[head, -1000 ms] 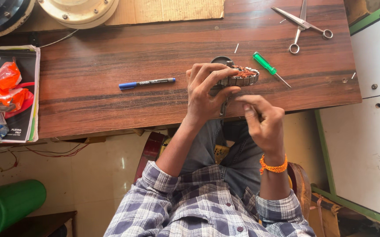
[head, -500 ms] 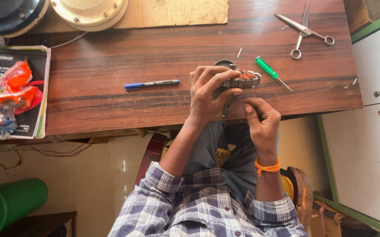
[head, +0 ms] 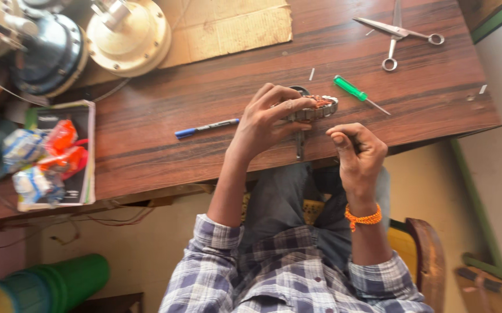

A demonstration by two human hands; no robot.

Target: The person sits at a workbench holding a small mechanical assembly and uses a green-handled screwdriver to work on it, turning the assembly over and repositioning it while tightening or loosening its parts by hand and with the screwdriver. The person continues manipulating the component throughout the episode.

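My left hand [head: 268,119] grips a round metal motor core wound with copper wire [head: 319,107] at the near edge of the wooden table [head: 204,145]. A short metal shaft [head: 300,145] points down from the core toward my lap. My right hand [head: 358,152], with an orange thread band on the wrist, hovers just right of and below the core. Its fingers are curled and its thumb and forefinger are pinched together. Anything between them is too small to see.
A green-handled screwdriver [head: 355,93] and scissors [head: 399,35] lie beyond the core, and a blue pen [head: 204,127] to its left. Cardboard [head: 233,29], round motor housings [head: 126,35], and a booklet with colourful packets [head: 53,153] fill the left side. A green drum [head: 48,284] stands on the floor.
My right hand has drawn a little down and to the right, away from the core. My left hand keeps its grip. The view has shifted, so the table contents now sit further right.
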